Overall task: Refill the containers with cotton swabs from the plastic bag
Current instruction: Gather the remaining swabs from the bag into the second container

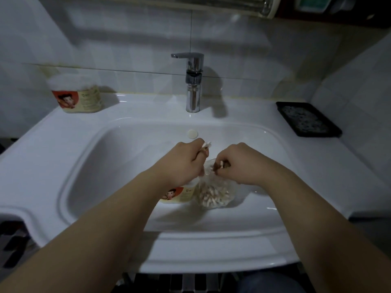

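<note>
Two labelled containers stand near the faucet. The far container is upright on the ledge of the sink, well to the left of the faucet and against the tiled wall; its top is pale and blurred. In front of the faucet and slightly to its left, the left hand hovers over the basin, fingers curled round a few cotton swabs whose white tips poke out past the knuckles. Under that hand sits the near container, down in the basin and mostly hidden by the wrist, so I cannot tell whether it is open. A small round overflow cap shows on the basin wall just below the faucet. Touching the near container's right side, straight in front of the faucet, lies the plastic bag, clear and bulging with swabs. At the bag's mouth the right hand pinches a small bunch of swabs between thumb and curled fingers. Well to the right of the faucet, a black tray rests on the ledge by the wall.
</note>
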Available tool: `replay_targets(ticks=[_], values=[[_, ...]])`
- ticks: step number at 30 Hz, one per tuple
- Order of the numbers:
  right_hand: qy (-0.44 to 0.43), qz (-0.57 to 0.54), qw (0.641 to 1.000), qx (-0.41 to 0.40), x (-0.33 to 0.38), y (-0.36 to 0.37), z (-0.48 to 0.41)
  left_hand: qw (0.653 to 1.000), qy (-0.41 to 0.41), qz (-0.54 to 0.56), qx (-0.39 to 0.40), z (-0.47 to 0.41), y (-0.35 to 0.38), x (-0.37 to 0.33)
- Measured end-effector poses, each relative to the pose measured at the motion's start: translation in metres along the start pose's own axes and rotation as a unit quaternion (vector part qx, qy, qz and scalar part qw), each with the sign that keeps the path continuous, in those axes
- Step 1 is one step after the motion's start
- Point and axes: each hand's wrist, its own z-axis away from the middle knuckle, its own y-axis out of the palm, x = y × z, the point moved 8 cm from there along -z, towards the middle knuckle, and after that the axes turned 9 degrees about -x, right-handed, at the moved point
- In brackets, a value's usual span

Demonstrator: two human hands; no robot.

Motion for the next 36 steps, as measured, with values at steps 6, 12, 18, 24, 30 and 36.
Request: replay_targets(ticks=[6, 12, 18, 24, 30, 36], values=[[0.027, -0.117, 0.987, -0.103, -0.01, -0.024, 0.0, 0.999, -0.052, 0.002, 0.007, -0.001, 0.004, 0.009], [0.036, -0.122, 0.99, -0.056, -0.01, -0.012, 0.0, 0.995, -0.007, 0.038, -0.09, -0.004, -0.007, -0.001], [0.032, -0.13, 0.989, -0.062, -0.006, -0.014, -0.001, 0.971, -0.077, 0.205, -0.095, -0.002, 0.001, -0.006], [0.046, -0.186, 0.971, -0.141, -0.018, -0.03, -0.002, 0.975, -0.142, 0.152, -0.072, -0.004, 0.004, 0.013], [0.043, -0.237, 0.958, -0.154, -0.016, -0.032, -0.001, 0.97, -0.153, 0.178, -0.058, -0.004, 0.004, 0.013], [0.041, -0.281, 0.952, -0.114, -0.013, -0.028, 0.0, 0.979, -0.093, 0.179, -0.031, -0.005, 0.01, 0.006]])
